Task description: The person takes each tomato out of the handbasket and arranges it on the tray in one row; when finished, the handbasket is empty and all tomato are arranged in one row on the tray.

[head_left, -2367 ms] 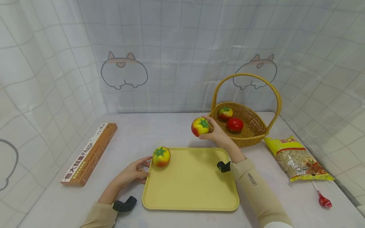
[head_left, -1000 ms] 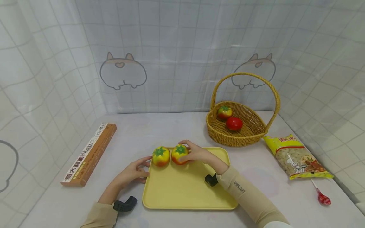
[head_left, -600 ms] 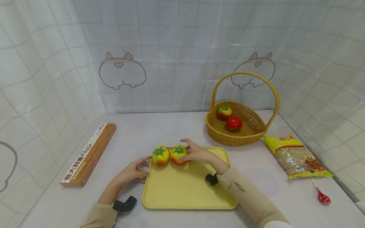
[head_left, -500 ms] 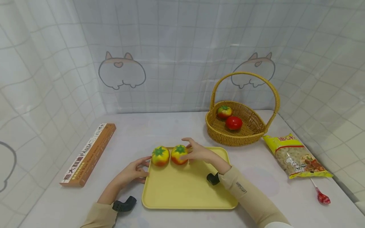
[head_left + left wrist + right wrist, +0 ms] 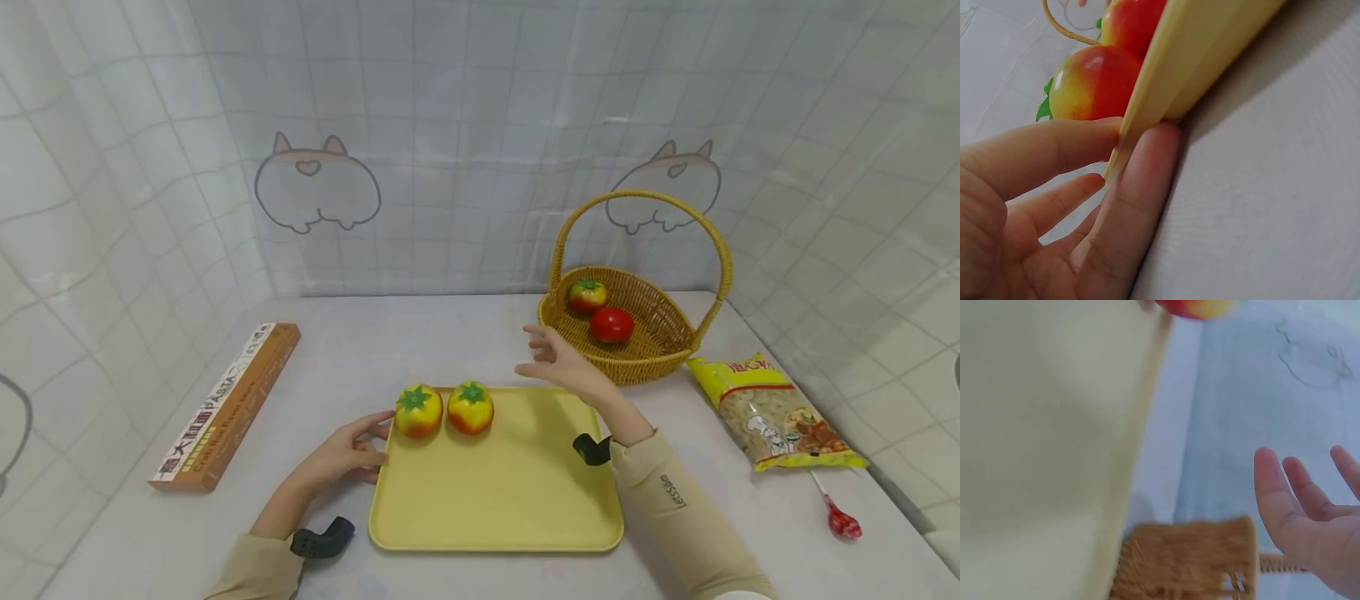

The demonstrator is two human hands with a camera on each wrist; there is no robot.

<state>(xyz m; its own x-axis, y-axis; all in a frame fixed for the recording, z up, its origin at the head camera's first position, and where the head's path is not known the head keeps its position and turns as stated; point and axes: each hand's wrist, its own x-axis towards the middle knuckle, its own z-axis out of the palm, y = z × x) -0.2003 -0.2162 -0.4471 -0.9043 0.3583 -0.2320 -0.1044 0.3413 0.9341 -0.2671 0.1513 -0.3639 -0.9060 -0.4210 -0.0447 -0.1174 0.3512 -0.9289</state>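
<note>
Two yellow-and-red toy tomatoes with green leafy tops, the left tomato [image 5: 419, 410] and the right tomato [image 5: 471, 407], sit side by side at the far left corner of a yellow tray [image 5: 498, 500]. At that tray's left edge, my left hand [image 5: 337, 457] pinches the rim; the left wrist view has the thumb against the outer wall and a finger [image 5: 1054, 147] at the rim. My right hand [image 5: 570, 367] is raised over the tray's far right corner, fingers loosely spread and holding nothing. Just beyond it stands a wicker basket [image 5: 630, 371] with a yellow-red tomato [image 5: 587, 296] and a red tomato [image 5: 612, 325].
A long pasta box [image 5: 228, 408] lies at the left of the white table. To the right are a yellow-ended clear food bag [image 5: 776, 412] and a red lollipop [image 5: 842, 521]. The basket's tall handle [image 5: 645, 196] arches upward. A grid-patterned curtain [image 5: 465, 150] surrounds the table.
My right hand brought a tomato from near the basket to the tray beside the other one, let go, and moved back up and right toward the basket. My left hand stayed at the rim.
</note>
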